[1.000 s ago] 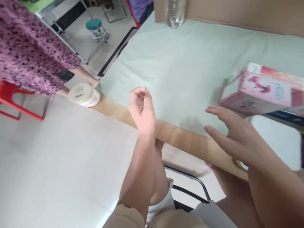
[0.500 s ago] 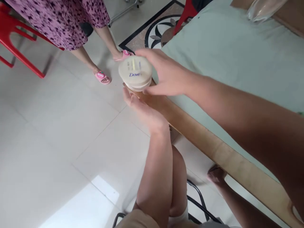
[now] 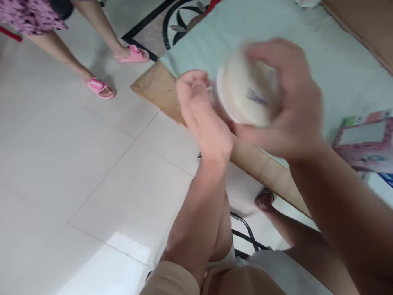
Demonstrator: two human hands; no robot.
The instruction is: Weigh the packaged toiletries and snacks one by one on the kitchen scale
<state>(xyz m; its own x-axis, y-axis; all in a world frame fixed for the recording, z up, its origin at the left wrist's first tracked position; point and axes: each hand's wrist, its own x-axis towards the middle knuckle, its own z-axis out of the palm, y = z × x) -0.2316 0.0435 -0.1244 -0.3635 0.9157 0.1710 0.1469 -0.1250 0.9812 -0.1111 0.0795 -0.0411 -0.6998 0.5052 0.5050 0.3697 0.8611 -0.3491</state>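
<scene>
A round cream-coloured Dove cream jar point(image 3: 242, 90) is tilted and blurred above the table's near edge, its printed top turned towards the right. My right hand point(image 3: 291, 102) grips it from the right, thumb below and fingers over the top. Just left of the jar's white underside is my left hand point(image 3: 201, 106), wrist bent and fingers curled inward. Something pale and see-through shows by those fingertips, too blurred to name. Whether the left fingers touch the jar cannot be seen.
A pale green cloth point(image 3: 196, 57) covers the table, whose wooden edge point(image 3: 156, 84) runs diagonally beneath my hands. A pink printed packet point(image 3: 365, 141) and brown cardboard point(image 3: 365, 24) lie at the right. Another person's feet in pink slippers point(image 3: 100, 88) are on the tiled floor.
The jar has moved right and tipped over in my right hand. My left hand has gone from beneath the jar to its left side, its fingers now curled. The view has shifted right.
</scene>
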